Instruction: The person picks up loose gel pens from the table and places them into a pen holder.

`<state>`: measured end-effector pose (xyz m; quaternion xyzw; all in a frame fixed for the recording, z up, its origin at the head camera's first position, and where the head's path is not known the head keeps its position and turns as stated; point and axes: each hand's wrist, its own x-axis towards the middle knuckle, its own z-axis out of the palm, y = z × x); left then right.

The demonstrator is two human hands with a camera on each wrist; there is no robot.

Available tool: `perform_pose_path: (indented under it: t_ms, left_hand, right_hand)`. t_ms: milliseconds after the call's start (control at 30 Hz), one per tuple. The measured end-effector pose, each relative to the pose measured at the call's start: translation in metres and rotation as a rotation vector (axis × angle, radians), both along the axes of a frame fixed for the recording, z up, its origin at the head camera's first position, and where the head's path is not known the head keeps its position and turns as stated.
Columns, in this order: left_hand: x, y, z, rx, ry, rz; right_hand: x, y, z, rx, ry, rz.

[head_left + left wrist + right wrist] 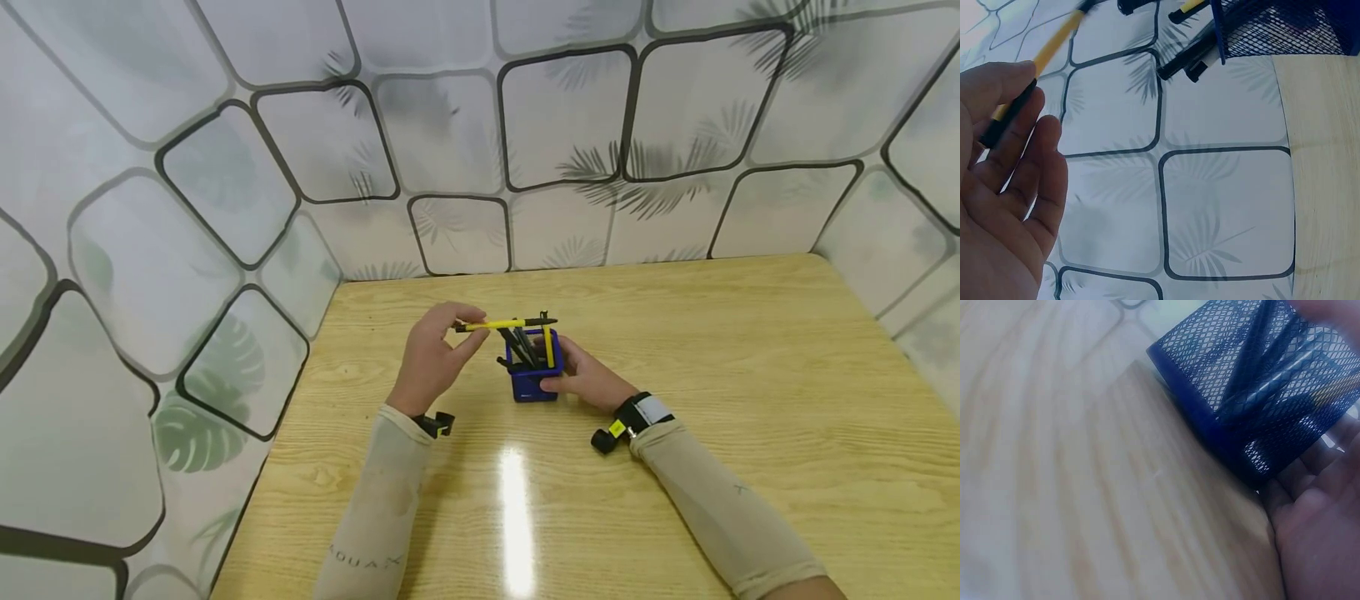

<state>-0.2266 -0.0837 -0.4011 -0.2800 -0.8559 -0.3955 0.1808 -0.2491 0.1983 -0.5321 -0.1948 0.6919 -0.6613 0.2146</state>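
Between thumb and fingertips my left hand [433,357] pinches a yellow pen [504,324] with black ends, held nearly level beside and above the pen holder's rim. The pen holder [535,390] is a blue mesh cup standing on the table, and my right hand [592,379] grips it from the right side. Inside it stand several dark pens [525,350] and another yellow pen [549,347]. In the right wrist view, the mesh wall [1210,356] shows the pens through it, with my right fingers [1310,469] around its side.
The wooden table [712,333] reaches back to a wall [457,150] with a stone-and-leaf pattern, which also runs along the left. Each wrist wears a strap with a small black camera [604,441]. A bright light reflection [516,517] lies on the table in front.
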Motion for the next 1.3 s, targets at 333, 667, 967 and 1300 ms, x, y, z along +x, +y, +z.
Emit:
perform_pose_path:
  t_ms: [333,667,967,1300]
  left_hand:
    - [0.002,0.007,0.007,0.091,0.023,-0.012]
    - [0.004,0.011,0.014,0.102,-0.008,-0.009]
    - [0.004,0.011,0.014,0.102,-0.015,-0.014]
    - [0.000,0.009,0.005,0.081,-0.183,0.077]
  right_hand:
    - [0.002,0.000,0.003,0.006,0.012,-0.007]
    - [0.000,0.000,0.001,0.001,0.007,-0.011]
    - [0.001,0.001,0.001,0.002,0.010,-0.011]
    - [0.002,0.001,0.000,-0.006,0.017,0.006]
